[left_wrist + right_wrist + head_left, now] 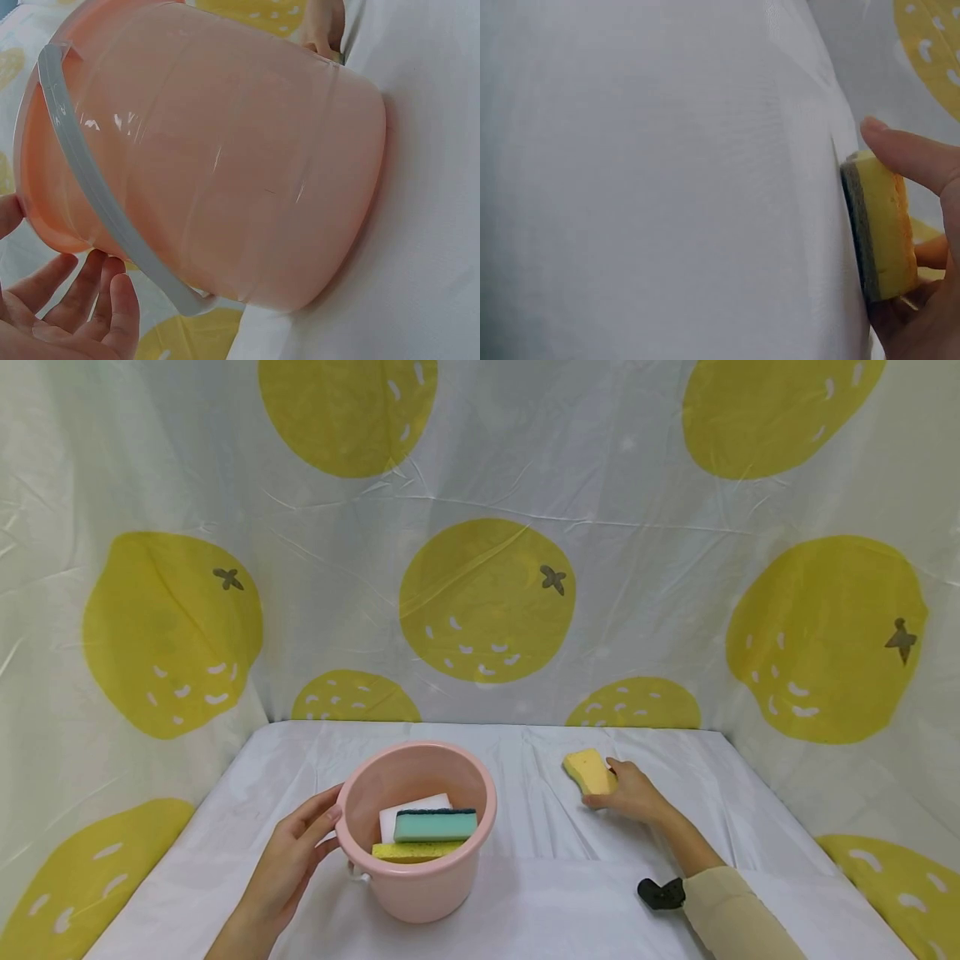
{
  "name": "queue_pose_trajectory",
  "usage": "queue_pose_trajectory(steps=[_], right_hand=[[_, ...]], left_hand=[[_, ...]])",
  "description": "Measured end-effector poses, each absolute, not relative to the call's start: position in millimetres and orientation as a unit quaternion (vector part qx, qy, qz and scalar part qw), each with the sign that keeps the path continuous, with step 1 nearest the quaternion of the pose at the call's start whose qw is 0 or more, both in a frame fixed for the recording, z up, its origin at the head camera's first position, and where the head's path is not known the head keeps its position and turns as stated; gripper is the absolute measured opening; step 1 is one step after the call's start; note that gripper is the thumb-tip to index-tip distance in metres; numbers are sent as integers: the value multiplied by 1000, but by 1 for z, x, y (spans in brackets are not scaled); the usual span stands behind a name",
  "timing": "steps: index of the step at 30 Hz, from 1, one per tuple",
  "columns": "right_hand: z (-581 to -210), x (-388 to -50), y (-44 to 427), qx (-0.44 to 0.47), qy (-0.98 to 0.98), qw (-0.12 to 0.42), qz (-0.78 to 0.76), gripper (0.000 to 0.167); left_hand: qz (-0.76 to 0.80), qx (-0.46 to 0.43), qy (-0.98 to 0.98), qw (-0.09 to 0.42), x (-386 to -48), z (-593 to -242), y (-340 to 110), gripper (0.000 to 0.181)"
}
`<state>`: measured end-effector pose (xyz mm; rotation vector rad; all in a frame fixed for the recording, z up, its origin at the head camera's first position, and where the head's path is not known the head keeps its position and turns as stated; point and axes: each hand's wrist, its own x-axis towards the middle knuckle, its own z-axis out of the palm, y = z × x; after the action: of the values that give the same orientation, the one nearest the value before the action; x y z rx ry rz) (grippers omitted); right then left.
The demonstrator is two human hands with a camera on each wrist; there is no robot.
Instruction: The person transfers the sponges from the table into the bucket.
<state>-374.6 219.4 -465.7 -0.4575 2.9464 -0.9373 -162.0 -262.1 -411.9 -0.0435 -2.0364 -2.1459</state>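
A pink bucket (423, 889) stands on the white cloth, left of centre in the head view. Its rim is held at the left side by my left hand (288, 860), thumb on top and fingers beneath the lip. Inside lie a white sponge (412, 807), a green sponge with a dark scouring layer (435, 827) and a yellow sponge (416, 852). Farther back on the right, my right hand (633, 793) grips another yellow sponge (588, 771) between thumb and fingers. The right wrist view shows that sponge (885, 232) on edge, its dark scouring side against the cloth.
A pale bucket handle (112, 210) hangs down along the outside. White cloth (555, 893) covers the table, and lemon-printed curtains (487, 602) enclose the back and both sides. A black device (660, 893) is by the right sleeve (735, 910).
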Motion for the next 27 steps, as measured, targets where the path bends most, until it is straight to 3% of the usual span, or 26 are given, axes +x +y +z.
queue_pose_trajectory(steps=[11, 27], right_hand=[[-469, -374, 222, -143, 936, 10, -321, 88], [-470, -377, 224, -125, 931, 24, -343, 88]], left_hand=[[-724, -15, -684, 91, -162, -412, -262, 49], [-724, -7, -684, 88, -162, -412, -262, 50]])
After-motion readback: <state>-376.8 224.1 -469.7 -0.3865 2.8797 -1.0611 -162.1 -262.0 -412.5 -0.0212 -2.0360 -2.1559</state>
